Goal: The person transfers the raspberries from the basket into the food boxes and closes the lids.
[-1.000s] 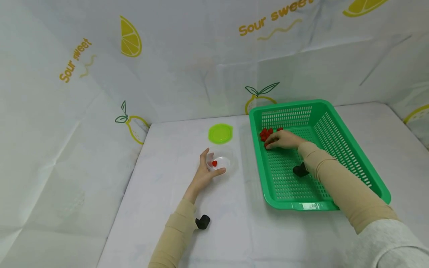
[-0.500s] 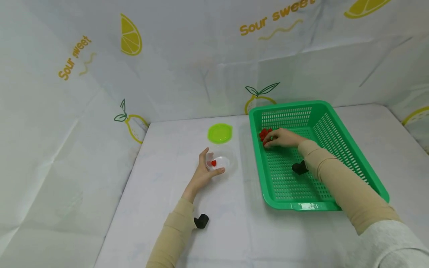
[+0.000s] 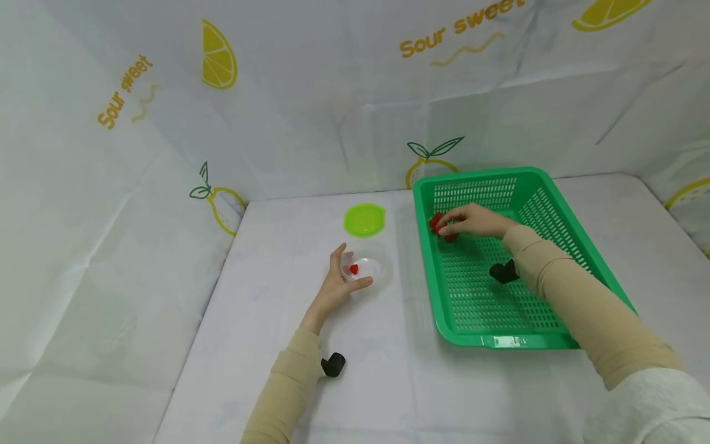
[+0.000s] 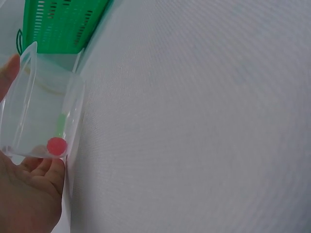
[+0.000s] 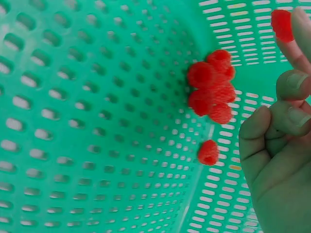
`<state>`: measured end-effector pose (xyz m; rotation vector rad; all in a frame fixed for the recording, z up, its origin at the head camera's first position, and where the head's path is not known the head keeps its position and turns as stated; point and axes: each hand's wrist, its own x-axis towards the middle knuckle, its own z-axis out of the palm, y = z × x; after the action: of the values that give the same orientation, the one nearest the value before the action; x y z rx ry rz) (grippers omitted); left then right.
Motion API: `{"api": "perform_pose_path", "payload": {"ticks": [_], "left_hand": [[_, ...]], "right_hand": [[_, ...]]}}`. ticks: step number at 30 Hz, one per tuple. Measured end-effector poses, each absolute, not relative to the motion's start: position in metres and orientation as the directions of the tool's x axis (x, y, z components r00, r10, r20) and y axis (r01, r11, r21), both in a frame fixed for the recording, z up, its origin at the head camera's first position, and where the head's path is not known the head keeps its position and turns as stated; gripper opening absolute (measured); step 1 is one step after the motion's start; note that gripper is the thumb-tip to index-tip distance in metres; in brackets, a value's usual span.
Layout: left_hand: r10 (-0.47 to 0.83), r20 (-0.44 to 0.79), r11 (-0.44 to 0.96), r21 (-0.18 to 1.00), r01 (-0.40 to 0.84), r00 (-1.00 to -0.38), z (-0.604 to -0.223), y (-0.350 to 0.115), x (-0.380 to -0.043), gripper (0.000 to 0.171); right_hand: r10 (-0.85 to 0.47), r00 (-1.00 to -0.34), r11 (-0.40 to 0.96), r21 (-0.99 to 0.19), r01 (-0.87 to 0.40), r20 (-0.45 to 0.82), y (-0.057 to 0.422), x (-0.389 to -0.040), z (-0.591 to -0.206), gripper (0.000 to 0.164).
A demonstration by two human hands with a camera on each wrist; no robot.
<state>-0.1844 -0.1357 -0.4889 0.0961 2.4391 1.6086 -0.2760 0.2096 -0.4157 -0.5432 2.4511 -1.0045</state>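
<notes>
Right hand (image 3: 473,221) pinches a raspberry (image 5: 282,25), more raspberries (image 5: 212,88) near that hand in the green basket (image 3: 527,341); left hand (image 3: 335,287) grips a clear cup (image 3: 370,266), one red berry (image 3: 354,269) inside

White tabletop (image 3: 261,265) under the left hand (image 3: 335,287), extending to its left. Pale creased sheet (image 3: 283,142) beyond left hand and right hand (image 3: 474,221). Prints on sheet: orange "Sour sweet" lettering (image 3: 463,26), far beyond right hand; yellow citrus slice (image 3: 219,57), far beyond left hand, leftward; leafy lemon outline (image 3: 434,163), beyond right hand, leftward.
</notes>
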Motion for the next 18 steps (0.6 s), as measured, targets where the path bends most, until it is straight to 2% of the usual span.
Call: {"api": "perform_pose_path", "payload": {"ticks": [5,9,18], "left_hand": [[0.188,-0.136,0.388,0.92,-0.053,-0.973,-0.487,-0.137,-0.185,0.101],[0.189,-0.132,0.388,0.92,-0.049,-0.973,-0.487,-0.138,-0.186,0.1],[0.181,-0.127,0.389,0.92,-0.048,-0.975,-0.49,-0.138,-0.187,0.099]], "right_hand": [[-0.475,-0.849,0.631,-0.762,-0.147,-0.23,0.207,-0.278,-0.405,0.045],[-0.479,-0.853,0.569,-0.813,-0.121,-0.208,0.2,-0.278,-0.397,0.04],[-0.515,-0.831,0.537,-0.835,-0.122,-0.21,0.171,-0.278,-0.378,0.038]]}}
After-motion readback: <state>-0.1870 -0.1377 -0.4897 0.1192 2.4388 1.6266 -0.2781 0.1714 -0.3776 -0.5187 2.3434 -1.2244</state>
